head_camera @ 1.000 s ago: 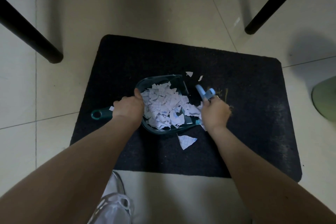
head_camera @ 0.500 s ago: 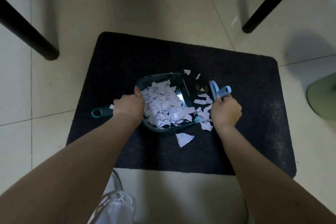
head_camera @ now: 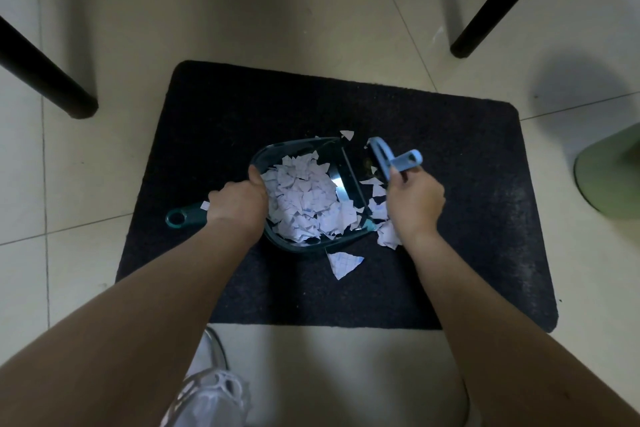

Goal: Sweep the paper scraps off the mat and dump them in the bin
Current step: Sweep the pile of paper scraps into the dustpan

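The brush bristles are too dark to make out against the mat; only its pale blue back and handle show. The right hand has fingers curled tight round that handle. The left hand grips the teal dustpan where handle meets pan, thumb on the rim, and hides most of the handle. Paper scraps are heaped in the pan near the mat's centre — a few lie loose at its lip, one bigger piece just toward the mat's near edge. A green object at right is cut off by the frame, prob. the bin — can't tell. The floor is pale tile; dark furniture legs stand beyond the mat's far corners. A white shoe is at bottom.
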`<state>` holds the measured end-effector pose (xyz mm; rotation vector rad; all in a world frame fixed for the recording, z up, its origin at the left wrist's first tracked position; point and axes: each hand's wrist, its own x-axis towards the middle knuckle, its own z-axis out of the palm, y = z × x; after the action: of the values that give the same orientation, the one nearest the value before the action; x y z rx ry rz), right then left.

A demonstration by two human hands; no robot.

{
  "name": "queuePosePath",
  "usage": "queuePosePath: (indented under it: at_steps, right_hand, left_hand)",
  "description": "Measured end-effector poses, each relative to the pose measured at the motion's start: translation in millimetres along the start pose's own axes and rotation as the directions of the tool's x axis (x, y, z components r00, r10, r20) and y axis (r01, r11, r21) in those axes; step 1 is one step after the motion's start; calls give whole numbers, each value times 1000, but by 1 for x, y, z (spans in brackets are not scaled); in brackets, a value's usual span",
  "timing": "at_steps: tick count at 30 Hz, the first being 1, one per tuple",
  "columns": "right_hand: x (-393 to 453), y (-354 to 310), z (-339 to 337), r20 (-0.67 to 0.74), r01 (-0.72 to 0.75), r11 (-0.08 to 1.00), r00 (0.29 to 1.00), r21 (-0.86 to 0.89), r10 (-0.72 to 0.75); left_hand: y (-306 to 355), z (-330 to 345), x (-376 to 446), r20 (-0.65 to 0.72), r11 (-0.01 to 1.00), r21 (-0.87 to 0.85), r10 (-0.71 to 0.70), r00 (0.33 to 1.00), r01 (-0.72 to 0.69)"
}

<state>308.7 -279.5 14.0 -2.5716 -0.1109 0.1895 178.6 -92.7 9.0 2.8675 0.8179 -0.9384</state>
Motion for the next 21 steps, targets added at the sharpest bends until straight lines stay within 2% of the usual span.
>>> queuePosePath:
  at_steps: [3, 5, 8, 14, 17, 21]
  right_hand:
    - [9, 14, -3, -49, -74, 994, 996, -79, 70]
    - [3, 16, 4, -13, -80, 991, 997, -106, 79]
    - [-13, 8, 20, 59, -12, 994, 998, -106, 18]
    - [-34, -19, 33, 181, 92, 996, 979, 9, -93]
    - [-27, -22, 21, 114, 73, 996, 990, 60, -79]
    - [3, -6, 1, -50, -93, 993, 994, 75, 97]
  left_hand:
    - [0, 1, 1, -5, 1000, 1, 2, 1000, -2]
    - [1, 0, 1, -5, 1000, 0, 0, 1000, 0]
    - [1, -1, 0, 2, 1000, -7, -5, 1000, 5]
    - [0, 0, -1, -8, 1000, -7, -7, 1000, 7]
    - [-3, 1, -3, -18, 1000, -7, -2, 1000, 2]
    - [-8, 4, -4, -13, 1000, -7, -12, 1000, 11]
